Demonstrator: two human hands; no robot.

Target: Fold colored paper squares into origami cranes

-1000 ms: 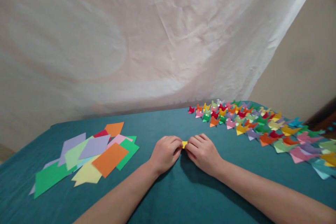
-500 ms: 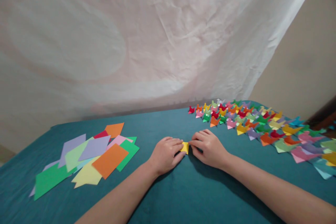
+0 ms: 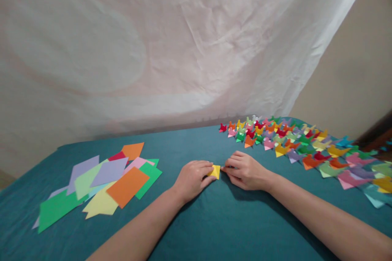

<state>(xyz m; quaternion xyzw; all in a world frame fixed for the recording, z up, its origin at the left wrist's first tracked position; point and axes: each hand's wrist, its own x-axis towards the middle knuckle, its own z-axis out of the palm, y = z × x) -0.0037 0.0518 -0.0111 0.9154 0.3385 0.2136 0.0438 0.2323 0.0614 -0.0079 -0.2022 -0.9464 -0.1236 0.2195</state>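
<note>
A small piece of folded yellow paper (image 3: 216,171) lies on the teal cloth, creases showing on its face. My left hand (image 3: 193,177) rests over its left part, the fingers on top and the thumb along the near edge. At the paper's right corner are the fingertips of my right hand (image 3: 245,172), curled and pressed together. Whether they touch the corner or stop just short of it, I cannot tell. Anything small between those fingertips is hidden.
Loose coloured paper sheets, with an orange one (image 3: 128,187) on top, overlap at the left. Rows of small folded paper birds, including a yellow one (image 3: 282,150), stand at the right. Behind the teal-covered table (image 3: 196,228) hangs a pale cloth (image 3: 183,49).
My right hand has drawn slightly right and turned, its fingers more curled, baring the paper's right corner. My left hand stays on the paper.
</note>
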